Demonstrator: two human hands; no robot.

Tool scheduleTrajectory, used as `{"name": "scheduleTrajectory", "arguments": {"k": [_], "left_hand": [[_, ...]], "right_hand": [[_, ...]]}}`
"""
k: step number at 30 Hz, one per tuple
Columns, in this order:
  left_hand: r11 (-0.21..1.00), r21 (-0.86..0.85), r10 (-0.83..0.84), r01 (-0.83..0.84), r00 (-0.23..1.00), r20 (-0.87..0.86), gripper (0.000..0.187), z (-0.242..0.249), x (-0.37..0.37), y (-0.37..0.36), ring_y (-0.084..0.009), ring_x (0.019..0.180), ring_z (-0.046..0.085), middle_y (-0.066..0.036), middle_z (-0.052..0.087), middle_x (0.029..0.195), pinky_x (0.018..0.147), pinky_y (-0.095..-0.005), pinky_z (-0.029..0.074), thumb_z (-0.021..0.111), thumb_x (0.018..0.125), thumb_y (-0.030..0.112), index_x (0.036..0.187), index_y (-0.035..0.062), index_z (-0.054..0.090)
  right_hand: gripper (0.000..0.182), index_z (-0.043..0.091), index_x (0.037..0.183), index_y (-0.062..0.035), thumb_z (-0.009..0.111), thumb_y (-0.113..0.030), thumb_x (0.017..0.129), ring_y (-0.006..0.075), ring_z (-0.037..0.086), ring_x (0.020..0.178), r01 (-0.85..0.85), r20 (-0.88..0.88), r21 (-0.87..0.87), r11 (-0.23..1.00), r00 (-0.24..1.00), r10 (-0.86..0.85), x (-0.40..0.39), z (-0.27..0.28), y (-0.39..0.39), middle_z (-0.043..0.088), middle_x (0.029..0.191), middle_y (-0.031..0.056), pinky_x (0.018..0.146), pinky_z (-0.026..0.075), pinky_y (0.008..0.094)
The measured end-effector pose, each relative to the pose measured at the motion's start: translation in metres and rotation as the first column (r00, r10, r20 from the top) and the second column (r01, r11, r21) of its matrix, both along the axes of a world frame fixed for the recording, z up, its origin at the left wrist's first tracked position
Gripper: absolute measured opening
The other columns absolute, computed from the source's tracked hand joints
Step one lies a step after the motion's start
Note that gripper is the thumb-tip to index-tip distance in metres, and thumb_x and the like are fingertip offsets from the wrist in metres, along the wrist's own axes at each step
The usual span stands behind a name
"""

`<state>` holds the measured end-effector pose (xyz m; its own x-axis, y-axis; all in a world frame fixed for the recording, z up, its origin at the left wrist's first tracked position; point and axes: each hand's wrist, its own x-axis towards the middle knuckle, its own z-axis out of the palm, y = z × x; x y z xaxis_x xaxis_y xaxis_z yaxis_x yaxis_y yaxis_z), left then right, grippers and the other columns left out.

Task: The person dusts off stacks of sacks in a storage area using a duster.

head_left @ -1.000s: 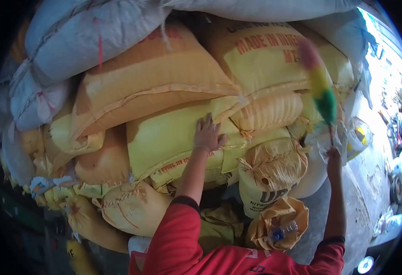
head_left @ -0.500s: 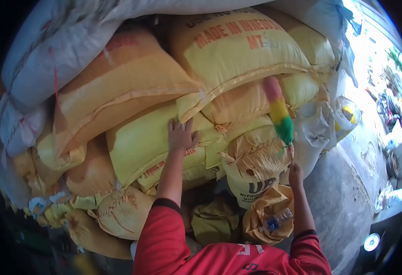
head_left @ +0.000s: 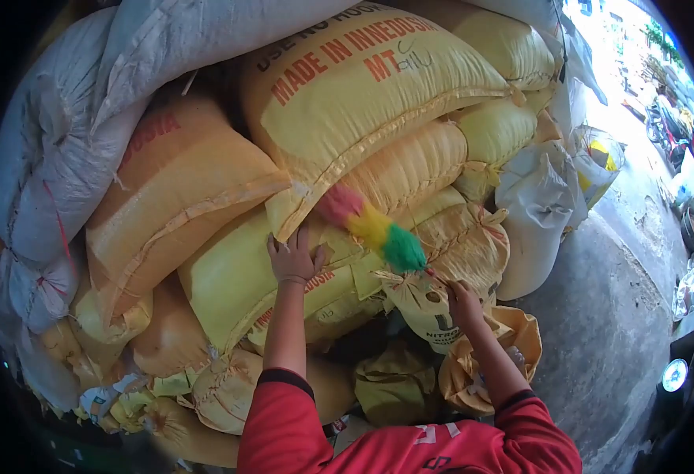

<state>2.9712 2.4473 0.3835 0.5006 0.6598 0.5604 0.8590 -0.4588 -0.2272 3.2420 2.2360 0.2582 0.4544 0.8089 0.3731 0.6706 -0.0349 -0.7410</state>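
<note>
My right hand (head_left: pixel 465 306) is closed round the handle of a feather-style duster (head_left: pixel 379 235) with a pink, yellow and green head. The duster slants up to the left, its pink end against the stacked sacks below the big printed yellow sack (head_left: pixel 363 87). With fingers spread, my left hand (head_left: pixel 296 257) rests on a yellow sack (head_left: pixel 232 265), just under the overhanging corner of the sack above. Beneath the duster's handle stands a tied, upright sack (head_left: pixel 462 245) with frayed stitching and black print.
An orange sack (head_left: pixel 181 182) and grey-white sacks (head_left: pixel 62 150) are piled at the left. Lower right of the pile, an open paper bag (head_left: pixel 525 336) holds a plastic bottle. A white sack (head_left: pixel 537 213) stands beside the concrete floor (head_left: pixel 600 316). A round light (head_left: pixel 674 375) glows at right.
The duster has swung from nearly upright to slanting left, its head now lower and further left. My right hand has moved left and slightly down. My left hand stays on the yellow sack.
</note>
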Motion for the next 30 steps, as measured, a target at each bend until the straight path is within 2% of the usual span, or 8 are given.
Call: {"name": "scheduleTrajectory", "arguments": {"k": [7,10,12,13,15,19,23,30], "left_hand": [[0.989,0.145,-0.005,0.008,1.000,-0.019,0.054,-0.004,0.000,0.002,-0.0194,0.113,0.039,-0.003,0.044,0.122,0.090,-0.0435,0.027,0.051,0.068,0.041,0.115,0.0127,0.048],[0.986,0.167,-0.021,0.024,1.000,-0.015,0.053,-0.003,-0.001,0.002,-0.0194,0.112,0.040,-0.003,0.044,0.123,0.090,-0.0432,0.027,0.050,0.070,0.040,0.115,0.0125,0.048],[0.986,0.158,-0.045,0.047,0.999,-0.017,0.051,-0.004,-0.002,0.003,-0.0194,0.112,0.041,-0.003,0.044,0.125,0.090,-0.0440,0.027,0.048,0.072,0.040,0.115,0.0118,0.049],[0.987,0.158,-0.033,0.034,0.999,-0.010,0.051,-0.005,-0.001,0.003,-0.0194,0.112,0.041,-0.003,0.044,0.125,0.090,-0.0440,0.027,0.048,0.072,0.040,0.115,0.0118,0.049],[0.989,0.149,0.027,-0.019,0.998,-0.049,0.052,-0.006,-0.003,0.002,-0.0194,0.111,0.041,-0.003,0.044,0.125,0.090,-0.0443,0.027,0.048,0.072,0.041,0.116,0.0119,0.048],[0.991,0.130,-0.003,0.006,1.000,-0.027,0.052,-0.007,-0.002,0.003,-0.0193,0.111,0.040,-0.003,0.044,0.124,0.090,-0.0458,0.027,0.048,0.072,0.041,0.116,0.0127,0.047],[0.994,0.104,0.038,-0.031,0.998,-0.059,0.056,-0.009,-0.004,0.004,-0.0186,0.112,0.039,-0.002,0.043,0.123,0.089,-0.0459,0.027,0.050,0.070,0.044,0.117,0.0134,0.046],[0.996,0.029,0.088,-0.085,0.991,-0.102,0.059,-0.005,-0.003,0.003,-0.0197,0.113,0.037,-0.002,0.042,0.123,0.090,-0.0451,0.027,0.054,0.066,0.044,0.114,0.0117,0.046]], "right_hand": [[0.021,0.055,0.102,-0.0119,0.044,-0.018,0.086,0.0355,0.057,0.070,0.142,0.241,-0.268,0.953,0.968,-0.076,0.020,0.022,0.011,0.059,0.080,0.0165,0.063,0.045,0.0426],[0.040,0.042,0.123,-0.0165,0.040,-0.011,0.083,0.0399,0.055,0.080,0.363,-0.082,-0.311,0.879,0.911,-0.405,0.070,-0.059,-0.019,0.057,0.088,0.0238,0.067,0.044,0.0431],[0.044,0.037,0.128,-0.0083,0.037,-0.013,0.084,0.0386,0.054,0.083,0.368,0.268,-0.098,0.925,0.905,-0.331,0.116,-0.143,-0.052,0.058,0.092,0.0216,0.071,0.043,0.0415],[0.034,0.048,0.117,-0.0039,0.038,-0.016,0.086,0.0355,0.055,0.084,0.384,-0.071,-0.587,0.713,0.853,-0.517,0.109,-0.097,-0.062,0.059,0.089,0.0192,0.070,0.043,0.0400],[0.025,0.054,0.101,-0.0011,0.040,-0.016,0.086,0.0335,0.055,0.078,0.456,-0.359,-0.335,0.825,0.747,-0.559,0.101,-0.113,-0.070,0.057,0.081,0.0199,0.067,0.042,0.0379],[0.022,0.053,0.087,0.0001,0.045,-0.020,0.087,0.0236,0.051,0.065,0.211,-0.352,-0.074,0.975,0.909,-0.223,0.041,-0.054,-0.046,0.055,0.073,0.0150,0.062,0.040,0.0328],[0.016,0.058,0.089,-0.0065,0.052,-0.020,0.084,0.0321,0.057,0.065,0.030,0.083,-0.201,0.979,0.996,-0.014,-0.006,0.032,-0.038,0.058,0.073,0.0173,0.059,0.044,0.0392],[0.020,0.057,0.094,-0.0107,0.048,-0.025,0.084,0.0344,0.058,0.069,-0.012,0.105,-0.301,0.953,0.993,0.046,-0.048,0.105,-0.040,0.059,0.072,0.0168,0.060,0.045,0.0429]]}}
